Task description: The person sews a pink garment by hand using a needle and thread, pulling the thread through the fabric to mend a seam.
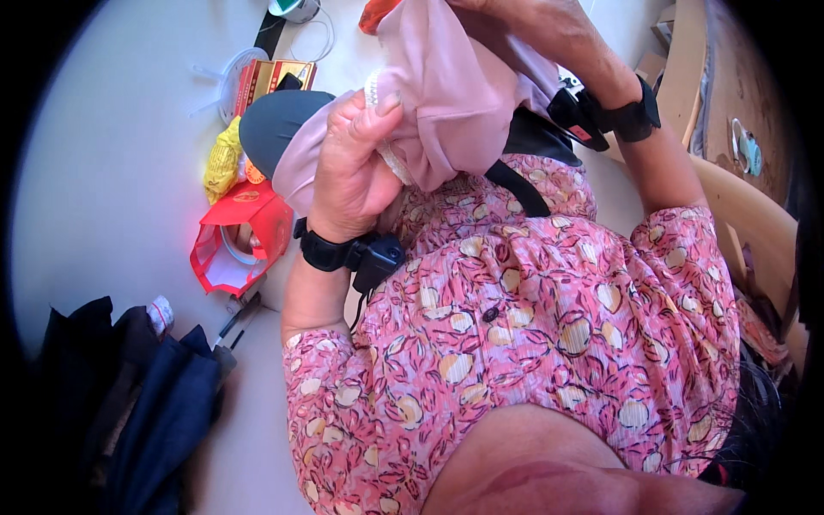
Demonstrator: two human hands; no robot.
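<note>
My left hand (356, 163) is closed round a soft pink cloth garment (455, 103), its thumb pressed beside a strip of white toothed trim (390, 159). The pink cloth is bunched in front of my body, and part of it drapes over a rounded dark grey-green shape (281, 130). My right hand (502, 7) is at the top edge, where the cloth rises to it; its fingers are bent against the cloth and partly cut off by the picture. Black straps with small devices sit on both wrists. A bit of orange-red material (374, 15) shows beside the cloth at the top.
A red paper bag (245, 210), a yellow plastic packet (223, 163), red and gold boxes (273, 79) and a white plastic basket (232, 81) stand on the pale floor at left. Dark clothes (163, 403) lie at lower left. A wooden chair (755, 219) curves round my right side.
</note>
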